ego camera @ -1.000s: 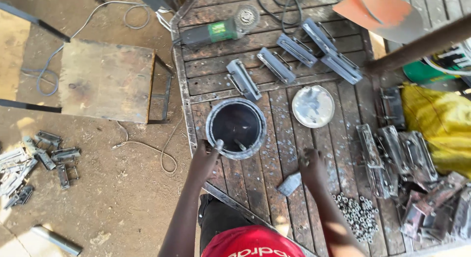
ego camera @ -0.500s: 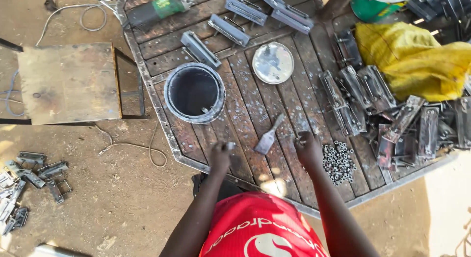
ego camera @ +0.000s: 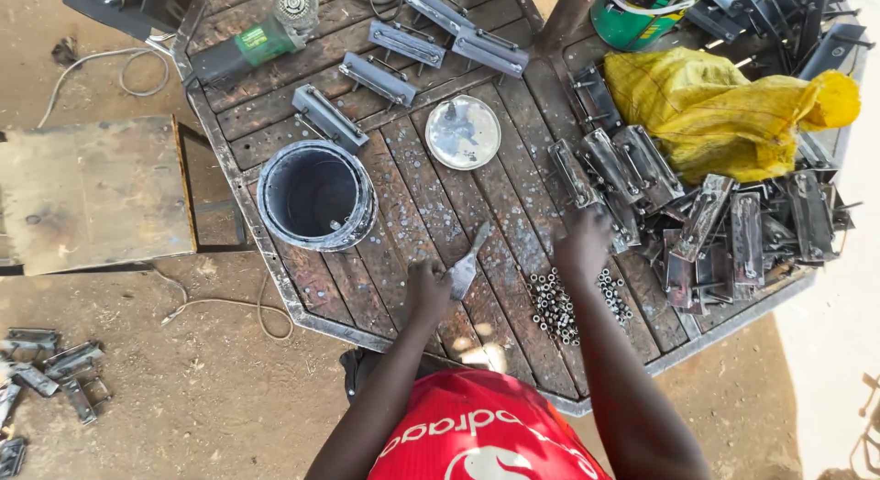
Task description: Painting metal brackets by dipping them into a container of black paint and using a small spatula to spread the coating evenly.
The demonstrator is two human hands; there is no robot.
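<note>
Outdoors, at a slatted wooden workbench: a person in a red shirt is leaning over the boards, both arms reaching forward.

Left hand: it is closing around the handle end of a small metal scraper, the fingers curled shut on it; the blade is angling up and away from the knuckles, lying across the boards.

Right hand: it is reaching into the near edge of a heap of grey metal latch parts; the fingers are hidden among the pieces, so whether they are gripping anything cannot be told.

Just behind the right hand: a scatter of small steel nuts is lying on the boards, between the wrist and the bench edge.

Ahead and to the left of the left hand: an open, dark round tin is standing upright on the bench.

Between the two hands, further forward: a round silver lid is lying flat.

Far ahead of the left hand: a green angle grinder is resting near the bench's far edge, its cable trailing onto the dirt.

Beyond the right hand: a crumpled yellow sack is sitting on more latch parts, a green bucket behind it.
</note>
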